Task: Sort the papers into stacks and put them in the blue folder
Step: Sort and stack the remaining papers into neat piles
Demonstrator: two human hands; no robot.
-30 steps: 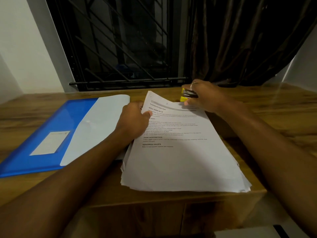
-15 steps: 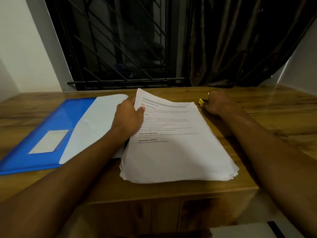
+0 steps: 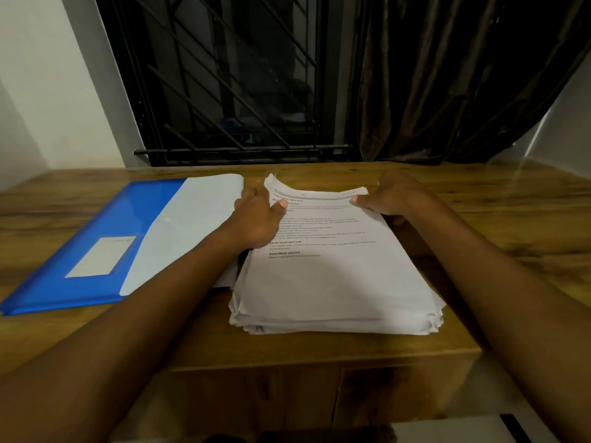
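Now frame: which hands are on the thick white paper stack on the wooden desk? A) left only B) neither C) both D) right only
C: the left hand grips the far left corner of the thick white paper stack, thumb on the top sheet, and the right hand grips the far right corner the same way.

- Left hand (image 3: 256, 219), centre of frame: bare, short thumbnail.
- Left forearm (image 3: 128, 314), lower left: bare.
- Right hand (image 3: 396, 196), centre right: bare, short thumbnail.
- Right forearm (image 3: 495, 298), lower right: bare.

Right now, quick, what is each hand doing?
Left hand: grips the paper stack at its far left corner.
Right hand: grips its far right corner.
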